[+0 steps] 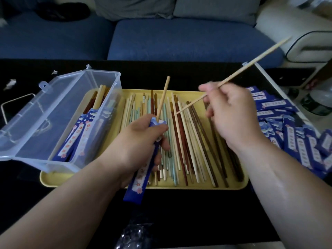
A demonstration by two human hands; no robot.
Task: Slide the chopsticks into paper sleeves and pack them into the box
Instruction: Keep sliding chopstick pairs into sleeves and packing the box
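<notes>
The left hand is wrapped tight around a blue paper sleeve, gripping it near the open top end, with 1 pale chopstick already poking up out of it at a slight tilt. The sleeve's bottom end hangs past the near edge of the yellow tray, over the black table.

The right hand has its fingers pinched shut on a second pale chopstick, held in the air on a diagonal. The long end points up and away to the right, and the short tip comes down toward the sleeve's mouth but isn't touching it, still a bit apart.

Under both hands, the tray is covered in loose chopsticks, a mix of pale, dark red-brown and light green ones lying mostly lengthwise.

At the left sits the clear plastic box with its lid flipped open, its near corner resting on the tray. Inside are a few sleeved pairs, maybe 3 or 4, hard to count through the plastic.

Off to the right there's a messy pile of empty blue sleeves on the table. A blue sofa is behind it all.
</notes>
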